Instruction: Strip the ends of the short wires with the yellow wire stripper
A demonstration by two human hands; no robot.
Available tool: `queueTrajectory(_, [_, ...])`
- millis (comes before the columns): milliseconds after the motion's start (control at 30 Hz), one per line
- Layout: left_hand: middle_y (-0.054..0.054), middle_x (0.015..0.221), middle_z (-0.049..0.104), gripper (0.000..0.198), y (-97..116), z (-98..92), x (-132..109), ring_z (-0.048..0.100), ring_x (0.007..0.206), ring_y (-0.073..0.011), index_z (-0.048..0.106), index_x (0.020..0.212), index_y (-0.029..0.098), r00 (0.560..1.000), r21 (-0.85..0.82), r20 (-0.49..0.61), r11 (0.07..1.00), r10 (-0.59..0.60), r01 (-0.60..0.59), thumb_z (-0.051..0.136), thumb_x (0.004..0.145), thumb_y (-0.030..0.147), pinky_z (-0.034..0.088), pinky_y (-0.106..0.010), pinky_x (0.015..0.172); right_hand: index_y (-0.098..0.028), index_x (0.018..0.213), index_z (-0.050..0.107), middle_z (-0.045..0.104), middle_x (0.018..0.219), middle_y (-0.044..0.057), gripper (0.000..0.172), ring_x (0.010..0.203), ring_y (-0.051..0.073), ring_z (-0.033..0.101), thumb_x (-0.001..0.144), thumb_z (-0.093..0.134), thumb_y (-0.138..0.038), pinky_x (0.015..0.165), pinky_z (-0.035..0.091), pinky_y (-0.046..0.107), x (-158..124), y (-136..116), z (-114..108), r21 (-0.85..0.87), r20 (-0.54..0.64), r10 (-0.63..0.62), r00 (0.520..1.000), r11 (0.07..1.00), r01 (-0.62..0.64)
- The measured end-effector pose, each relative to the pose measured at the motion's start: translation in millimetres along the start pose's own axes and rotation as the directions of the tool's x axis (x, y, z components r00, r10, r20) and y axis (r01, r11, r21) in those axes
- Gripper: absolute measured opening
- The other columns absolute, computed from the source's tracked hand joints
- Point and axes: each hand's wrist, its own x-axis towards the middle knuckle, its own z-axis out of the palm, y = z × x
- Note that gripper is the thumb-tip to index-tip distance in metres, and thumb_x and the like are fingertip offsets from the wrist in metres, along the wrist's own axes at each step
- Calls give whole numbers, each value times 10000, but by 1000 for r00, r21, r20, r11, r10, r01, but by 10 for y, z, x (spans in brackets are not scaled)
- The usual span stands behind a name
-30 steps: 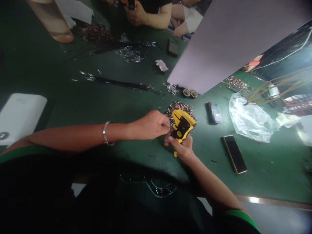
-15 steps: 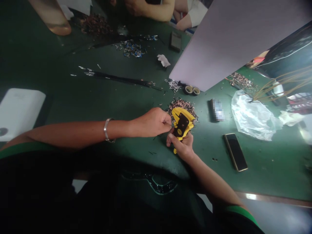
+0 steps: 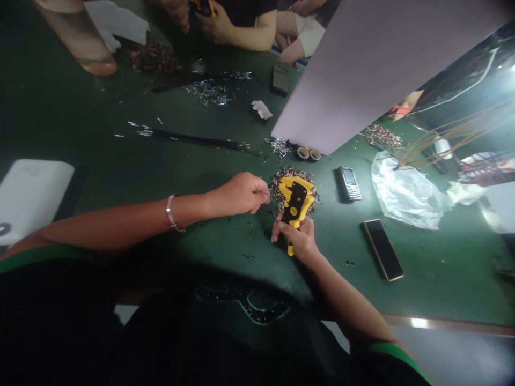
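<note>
My right hand (image 3: 298,239) is wrapped round the handles of a yellow and black wire stripper (image 3: 296,198), its jaws pointing up and to the left. My left hand (image 3: 245,194) is just left of the tool, apart from it, with thumb and fingers pinched together. Whatever sits in that pinch is too small to make out. Under and behind the stripper lies a heap of short copper-coloured wire pieces (image 3: 287,172). A bundle of long black wires (image 3: 197,140) with bare ends rests farther left on the green table (image 3: 225,246).
Right of the heap are a keypad phone (image 3: 349,184), a smartphone (image 3: 382,250) and a clear plastic bag (image 3: 406,187). Two tape rolls (image 3: 309,154) stand by a pale upright panel (image 3: 333,80). Across the table, a co-worker's hand (image 3: 219,24) holds a similar tool.
My left hand has drawn back to the left, away from the stripper's jaws. The stripper stays in my right hand. The co-worker's tool has come into view.
</note>
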Motion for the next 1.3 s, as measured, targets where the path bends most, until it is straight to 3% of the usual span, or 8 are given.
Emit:
queueTrajectory(100, [2, 489, 610, 219, -59, -133, 69, 496, 467, -97, 729, 700, 175, 995, 33, -69, 997, 68, -66, 553, 816, 233, 373, -234, 502, -180, 862, 626, 639, 620, -9, 279, 509, 174, 614, 718, 795, -350, 539, 533, 349, -8, -79, -79, 58, 109, 34, 993, 997, -41])
queueTrajectory(300, [2, 512, 629, 204, -137, -254, 124, 528, 488, -91, 771, 785, 173, 994, 84, 10, 990, 111, -111, 575, 802, 229, 374, -217, 510, -180, 946, 644, 673, 759, 34, 272, 673, 213, 642, 753, 782, -312, 703, 541, 421, -9, -154, -180, 75, 291, 29, 956, 996, -53])
queueTrajectory(467, [2, 521, 622, 178, -94, -260, 117, 525, 498, -96, 770, 761, 176, 996, 57, 22, 994, 91, -92, 603, 788, 231, 384, -231, 532, -177, 960, 637, 664, 776, 43, 257, 703, 208, 618, 783, 757, -319, 730, 530, 415, 0, -160, -210, 15, 369, 41, 929, 999, -51])
queueTrajectory(900, [6, 510, 590, 168, -70, -295, 123, 474, 494, -93, 763, 732, 161, 998, -17, 26, 998, 56, -55, 607, 747, 223, 344, -246, 548, -181, 964, 636, 661, 766, 44, 254, 689, 199, 609, 788, 753, -321, 706, 528, 401, 17, -156, -206, 24, 399, 22, 917, 999, -34])
queueTrajectory(1133, [5, 496, 581, 169, -90, -285, 144, 465, 488, -98, 772, 710, 168, 998, -6, 10, 998, 62, -62, 615, 735, 225, 369, -262, 578, -174, 890, 647, 651, 711, 23, 191, 603, 169, 607, 791, 756, -296, 629, 537, 370, 41, -87, -162, 29, 332, 8, 943, 999, -18])
queueTrajectory(1300, [-1, 499, 587, 165, -107, -298, 161, 482, 484, -98, 765, 687, 167, 997, 5, -14, 997, 82, -82, 617, 728, 225, 349, -251, 539, -178, 845, 641, 635, 656, 5, 238, 541, 156, 594, 759, 784, -349, 569, 536, 352, 44, -55, -115, 13, 266, 32, 964, 999, -37])
